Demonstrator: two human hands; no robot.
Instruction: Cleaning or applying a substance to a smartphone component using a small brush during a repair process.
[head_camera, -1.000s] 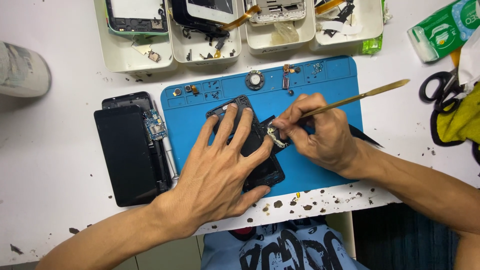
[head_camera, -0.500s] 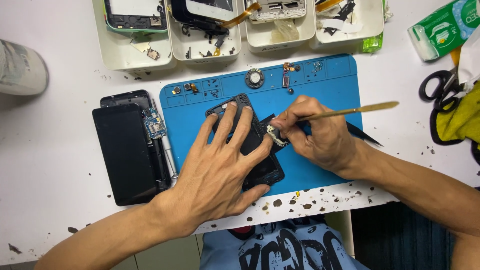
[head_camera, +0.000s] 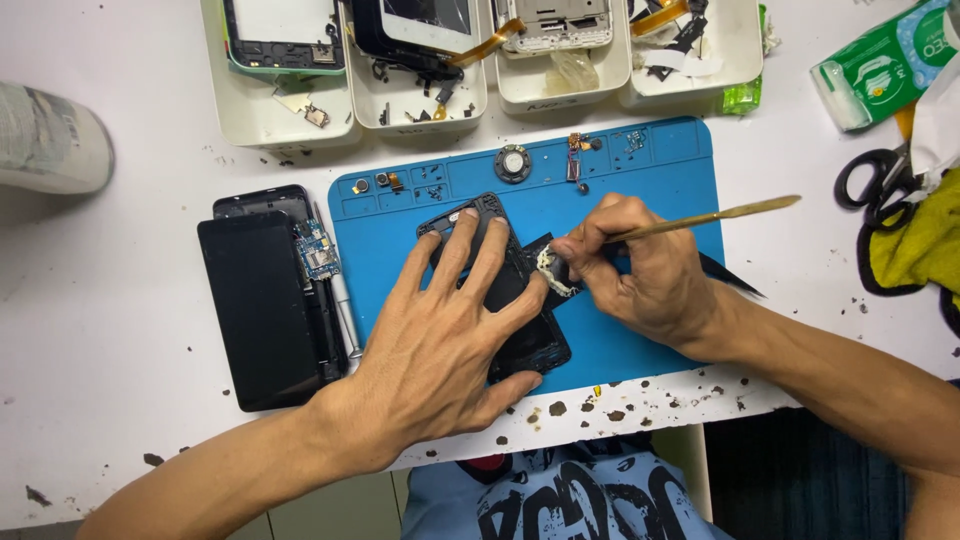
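Note:
My left hand (head_camera: 450, 340) lies flat with fingers spread on a black phone frame (head_camera: 500, 280) that rests on a blue work mat (head_camera: 620, 180). My right hand (head_camera: 640, 265) grips a thin brass pry tool (head_camera: 720, 215), its handle pointing right. The tool's tip is hidden under my fingers at the frame's right edge, where a pale crumpled bit of tape or adhesive (head_camera: 553, 272) shows. A black strip (head_camera: 730, 275) sticks out from under my right hand.
A black phone screen (head_camera: 260, 310) with a small circuit board (head_camera: 318, 250) lies left of the mat. Several white trays (head_camera: 480, 70) of phone parts stand at the back. Black scissors (head_camera: 880, 190), a yellow cloth (head_camera: 920, 245) and a green packet (head_camera: 880, 60) lie right. The table edge runs near me.
The pry tool's handle has dropped slightly lower and flatter as my right hand worked at the frame's edge. My left hand has stayed pressed on the frame.

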